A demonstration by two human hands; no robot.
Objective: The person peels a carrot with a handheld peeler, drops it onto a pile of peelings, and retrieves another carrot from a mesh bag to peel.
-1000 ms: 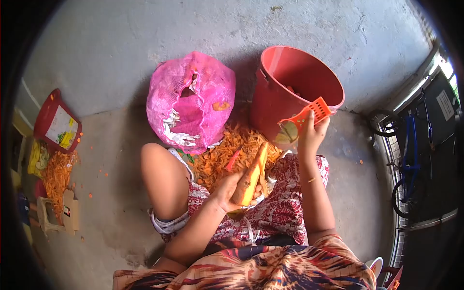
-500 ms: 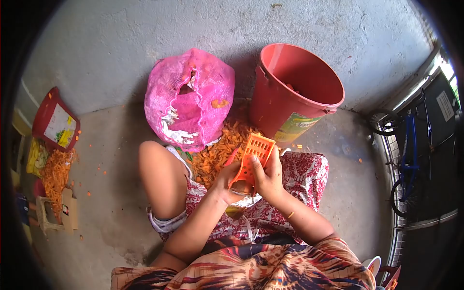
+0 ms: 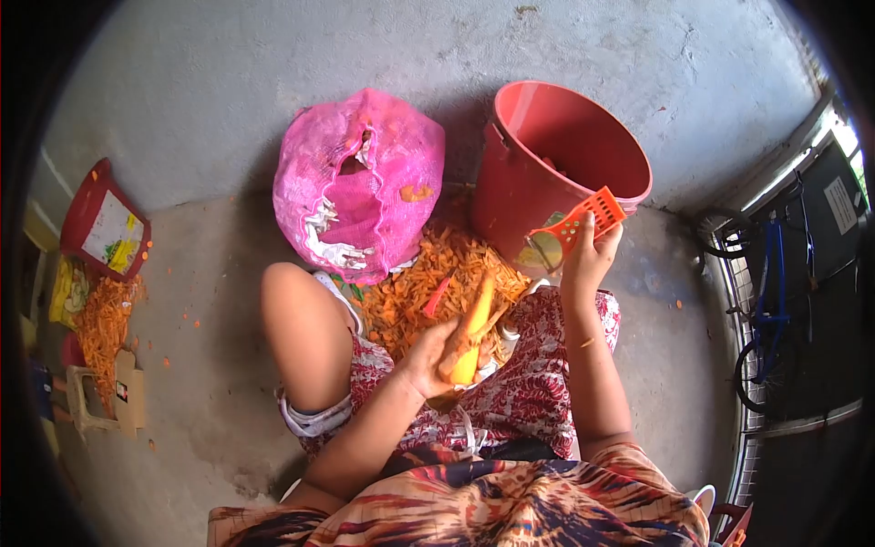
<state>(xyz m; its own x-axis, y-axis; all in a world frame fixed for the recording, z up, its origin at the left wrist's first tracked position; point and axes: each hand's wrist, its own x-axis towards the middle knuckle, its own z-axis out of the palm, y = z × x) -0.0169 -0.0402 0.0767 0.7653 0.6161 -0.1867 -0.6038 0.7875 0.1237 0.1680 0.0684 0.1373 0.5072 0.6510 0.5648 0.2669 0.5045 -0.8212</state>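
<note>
My left hand (image 3: 427,361) is closed around a carrot (image 3: 471,335), which points up and away over my lap. Part of its surface is bright yellow-orange, and peel seems to hang at its side. Raised to the right, my right hand (image 3: 591,264) grips an orange plastic peeler (image 3: 583,221) with slots and holes in its body. The peeler is apart from the carrot, in front of the red bucket's side. Between my legs lies a heap of carrot peelings (image 3: 428,273), with a thin red piece (image 3: 437,298) on top that I cannot identify.
Behind the heap stand a pink mesh sack (image 3: 310,164) and a tall red bucket (image 3: 506,196). On the left, a tipped red container (image 3: 82,205) lies near more orange peelings (image 3: 105,314). A blue bicycle (image 3: 775,314) is at the right.
My hands have moved apart. The peeler has gone up and to the right in my right hand, while my left hand stays low and the carrot now shows clearly.
</note>
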